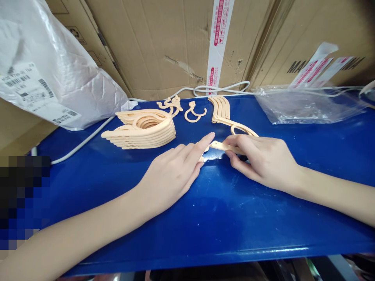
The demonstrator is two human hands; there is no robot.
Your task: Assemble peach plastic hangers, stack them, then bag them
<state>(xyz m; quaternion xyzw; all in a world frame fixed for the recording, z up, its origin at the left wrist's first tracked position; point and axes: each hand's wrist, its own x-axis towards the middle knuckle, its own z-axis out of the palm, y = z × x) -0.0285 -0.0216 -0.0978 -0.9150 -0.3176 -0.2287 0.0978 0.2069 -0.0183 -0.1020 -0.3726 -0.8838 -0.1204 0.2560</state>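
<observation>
My right hand [260,158] is closed round the end of a peach plastic hanger arm [218,145] lying on the blue table [205,218]. My left hand [175,171] lies beside it, fingers stretched out, the index fingertip touching the tip of that same piece. A stack of several folded peach hangers [143,130] sits to the left behind my left hand. A loose hook piece [195,113] lies behind the hands, and more hook pieces [171,104] lie by the stack. A row of hanger arms [221,109] runs from the back toward my right hand.
Cardboard boxes [164,43] wall off the back. A white plastic parcel bag [49,74] rests at the back left, a clear plastic bag [304,105] at the back right. A white cable [88,138] crosses the left of the table. The table's front edge is near me.
</observation>
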